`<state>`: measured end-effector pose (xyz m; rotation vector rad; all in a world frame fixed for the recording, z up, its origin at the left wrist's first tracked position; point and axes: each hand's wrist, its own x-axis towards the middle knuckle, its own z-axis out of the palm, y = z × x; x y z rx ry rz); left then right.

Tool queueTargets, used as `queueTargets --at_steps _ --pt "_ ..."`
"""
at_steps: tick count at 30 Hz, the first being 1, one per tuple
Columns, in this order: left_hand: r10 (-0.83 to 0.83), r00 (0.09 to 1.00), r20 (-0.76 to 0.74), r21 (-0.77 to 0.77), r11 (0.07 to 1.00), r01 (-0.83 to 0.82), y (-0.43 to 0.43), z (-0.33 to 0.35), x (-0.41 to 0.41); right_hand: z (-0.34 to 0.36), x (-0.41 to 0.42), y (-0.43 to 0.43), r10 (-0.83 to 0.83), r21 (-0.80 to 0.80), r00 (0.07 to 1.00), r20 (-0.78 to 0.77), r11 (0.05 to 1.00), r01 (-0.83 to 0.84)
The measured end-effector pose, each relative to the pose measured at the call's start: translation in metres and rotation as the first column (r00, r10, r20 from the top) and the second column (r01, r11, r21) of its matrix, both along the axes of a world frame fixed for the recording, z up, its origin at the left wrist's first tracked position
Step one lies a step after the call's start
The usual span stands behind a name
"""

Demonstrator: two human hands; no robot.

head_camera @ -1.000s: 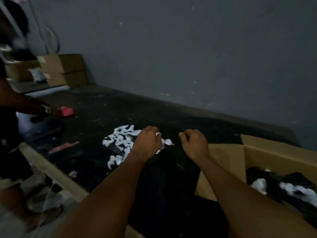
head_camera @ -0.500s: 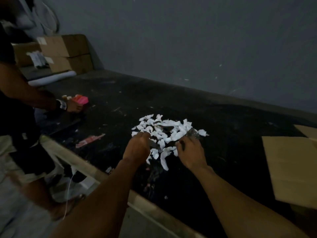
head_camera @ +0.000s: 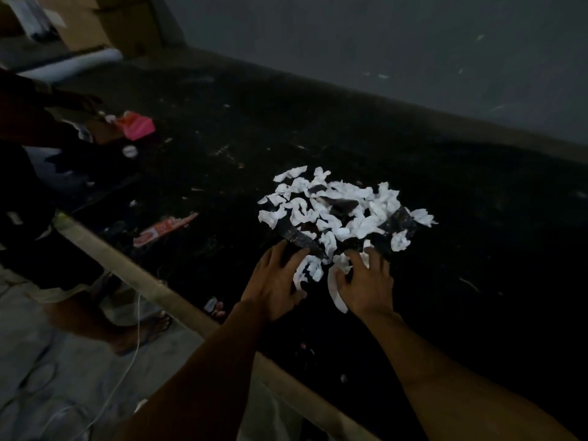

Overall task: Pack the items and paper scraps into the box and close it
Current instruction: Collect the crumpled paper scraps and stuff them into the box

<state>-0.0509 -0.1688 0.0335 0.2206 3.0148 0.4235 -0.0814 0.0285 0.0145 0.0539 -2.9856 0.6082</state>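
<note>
A heap of white and dark paper scraps (head_camera: 342, 211) lies on the black tabletop (head_camera: 477, 249). My left hand (head_camera: 275, 283) rests flat at the heap's near-left edge, fingers spread and touching dark scraps. To its right, my right hand (head_camera: 366, 281) lies with fingers spread on the near scraps, a long white strip (head_camera: 335, 291) beside its thumb. Neither hand holds anything. The box is out of view.
Another person (head_camera: 35, 186) stands at the left by the table's wooden front edge (head_camera: 143, 281). A pink object (head_camera: 136, 125) and a red-and-white wrapper (head_camera: 165, 227) lie on the table at left. Cardboard boxes (head_camera: 105, 23) stand at the far left corner.
The view swung left, so the open box has left the frame. Both hands went from curled at the scraps to spread flat on the heap's near edge.
</note>
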Motion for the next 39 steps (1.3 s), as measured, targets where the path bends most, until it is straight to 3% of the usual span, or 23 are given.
queueTargets --at_steps 4,7,10,13,16,20,23,27,30,33,35,39 --pt "-0.086 0.996 0.015 -0.112 0.99 0.087 -0.003 -0.013 -0.039 -0.021 -0.021 -0.005 -0.033 0.064 0.999 0.02 0.997 0.032" --pt "-0.106 0.993 0.056 -0.189 0.975 0.115 -0.006 -0.017 -0.065 -0.029 -0.029 -0.005 -0.078 0.072 0.986 0.145 0.995 0.068" --pt "-0.154 0.977 0.147 -0.177 0.968 0.179 -0.009 -0.026 -0.089 -0.034 -0.03 -0.005 -0.087 0.091 0.977 0.194 0.993 0.07" --pt "-0.236 0.947 0.218 -0.145 0.952 0.27 -0.018 -0.039 -0.106 -0.041 -0.024 -0.014 -0.095 0.097 0.986 0.137 0.992 0.082" --pt "-0.327 0.939 0.102 -0.057 0.941 0.334 -0.033 -0.058 -0.11 -0.043 -0.014 -0.026 -0.127 0.061 0.992 0.004 0.99 0.126" --pt "-0.458 0.884 -0.094 0.076 0.882 0.465 -0.052 -0.078 -0.119 -0.049 0.003 -0.048 -0.183 0.065 0.983 0.023 0.981 0.181" --pt "-0.49 0.859 -0.149 0.108 0.856 0.506 -0.057 -0.082 -0.12 -0.061 0.007 -0.065 -0.228 0.091 0.974 0.005 0.97 0.226" --pt "-0.489 0.86 -0.147 0.126 0.853 0.506 -0.059 -0.078 -0.113 -0.065 0.007 -0.08 -0.194 0.18 0.966 -0.171 0.958 0.224" --pt "-0.436 0.892 -0.122 0.204 0.868 0.453 -0.056 -0.075 -0.115 -0.062 -0.002 -0.078 -0.133 0.333 0.99 -0.053 0.932 0.144" --pt "-0.33 0.94 -0.09 0.337 0.878 0.34 -0.052 -0.062 -0.122 -0.055 -0.011 -0.077 -0.292 0.141 0.956 -0.035 0.946 0.294" --pt "-0.25 0.955 -0.157 0.392 0.872 0.292 -0.051 -0.05 -0.127 -0.046 -0.016 -0.077 -0.375 -0.046 0.927 -0.018 0.926 0.374" --pt "-0.071 0.965 -0.251 0.54 0.817 0.2 -0.052 -0.035 -0.135 -0.022 -0.027 -0.085 -0.431 -0.227 0.902 -0.013 0.88 0.417"
